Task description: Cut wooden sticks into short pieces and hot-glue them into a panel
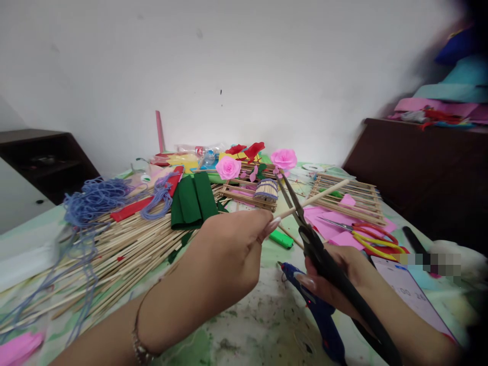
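Observation:
My left hand (229, 254) is closed in a pinch on one end of a thin wooden stick (328, 191), which points up to the right. In my right hand (351, 274) are black-handled scissors (322, 256). Their blades are parted, and the stick passes between them close to the pivot. A blue glue gun (318, 310) lies on the table beneath my right hand. Just beyond my hands are a small green piece (281, 239) and a little stick-built structure (247, 195) with pink and red paper flowers (229, 168).
Many loose sticks (141, 262), purple cord (95, 198) and folded dark green paper (194, 201) cover the left side. To the right are a stick frame (348, 195), red-and-yellow-handled scissors (375, 239), pink paper (328, 221) and a phone (412, 300). A white wall (229, 66) stands behind.

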A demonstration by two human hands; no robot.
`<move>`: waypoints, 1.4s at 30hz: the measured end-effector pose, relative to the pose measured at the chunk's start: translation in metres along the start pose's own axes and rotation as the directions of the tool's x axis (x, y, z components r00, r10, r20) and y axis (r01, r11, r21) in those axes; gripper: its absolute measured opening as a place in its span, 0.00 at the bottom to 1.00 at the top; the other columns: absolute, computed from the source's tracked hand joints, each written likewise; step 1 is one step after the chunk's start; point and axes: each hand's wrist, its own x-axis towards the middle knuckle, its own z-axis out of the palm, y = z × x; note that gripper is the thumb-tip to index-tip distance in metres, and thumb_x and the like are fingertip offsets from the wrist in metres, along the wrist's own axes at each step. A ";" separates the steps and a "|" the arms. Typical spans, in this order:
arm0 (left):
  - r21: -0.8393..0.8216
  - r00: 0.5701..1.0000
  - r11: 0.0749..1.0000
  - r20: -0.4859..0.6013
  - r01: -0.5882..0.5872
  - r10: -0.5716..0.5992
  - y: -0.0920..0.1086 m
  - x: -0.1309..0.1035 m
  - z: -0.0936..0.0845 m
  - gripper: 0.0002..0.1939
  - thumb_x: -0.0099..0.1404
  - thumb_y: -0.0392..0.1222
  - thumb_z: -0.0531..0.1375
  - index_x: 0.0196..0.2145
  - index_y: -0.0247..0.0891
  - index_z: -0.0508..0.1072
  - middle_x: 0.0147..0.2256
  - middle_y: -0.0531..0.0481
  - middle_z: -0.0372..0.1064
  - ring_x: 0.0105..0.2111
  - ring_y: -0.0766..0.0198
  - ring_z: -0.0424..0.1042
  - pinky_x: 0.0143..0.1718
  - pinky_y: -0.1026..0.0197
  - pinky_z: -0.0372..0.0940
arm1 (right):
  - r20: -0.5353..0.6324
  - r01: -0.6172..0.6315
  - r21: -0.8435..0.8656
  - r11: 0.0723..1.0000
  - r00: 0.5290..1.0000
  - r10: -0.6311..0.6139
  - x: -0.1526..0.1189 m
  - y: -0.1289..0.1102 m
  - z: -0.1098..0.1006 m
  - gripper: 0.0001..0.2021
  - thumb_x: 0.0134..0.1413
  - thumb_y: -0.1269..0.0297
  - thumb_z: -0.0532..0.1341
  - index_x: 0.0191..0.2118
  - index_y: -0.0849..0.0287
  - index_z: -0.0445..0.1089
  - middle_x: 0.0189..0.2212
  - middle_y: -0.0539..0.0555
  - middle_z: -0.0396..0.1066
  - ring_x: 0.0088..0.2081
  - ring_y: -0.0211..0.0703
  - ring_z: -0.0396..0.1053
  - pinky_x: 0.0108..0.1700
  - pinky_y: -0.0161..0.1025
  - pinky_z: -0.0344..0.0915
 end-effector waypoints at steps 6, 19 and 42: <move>-0.020 0.999 0.998 0.018 0.052 -0.052 -0.001 0.002 0.005 0.13 0.67 0.37 0.48 0.26 0.37 0.65 0.22 0.53 0.63 0.23 0.68 0.62 0.25 0.66 0.55 | 0.035 -0.029 0.026 0.999 0.999 0.028 0.004 0.003 -0.003 0.19 0.42 0.54 0.69 0.20 0.58 0.59 0.19 0.47 0.56 0.22 0.34 0.53 0.22 0.32 0.52; 0.102 0.999 0.994 -0.011 -0.032 0.033 0.008 -0.002 0.000 0.12 0.65 0.34 0.47 0.24 0.39 0.61 0.19 0.53 0.61 0.19 0.67 0.61 0.21 0.65 0.53 | 0.022 0.062 -0.039 0.997 0.998 -0.061 0.001 0.000 -0.005 0.17 0.48 0.51 0.64 0.24 0.59 0.63 0.20 0.48 0.62 0.24 0.36 0.60 0.25 0.33 0.59; -0.107 0.985 0.985 0.120 0.135 -0.122 0.008 -0.001 -0.009 0.13 0.67 0.38 0.48 0.23 0.39 0.59 0.19 0.56 0.58 0.19 0.70 0.57 0.21 0.66 0.50 | 0.044 0.097 -0.092 0.991 0.995 -0.093 0.001 0.000 -0.005 0.14 0.48 0.54 0.64 0.25 0.59 0.63 0.21 0.48 0.62 0.24 0.36 0.60 0.26 0.33 0.59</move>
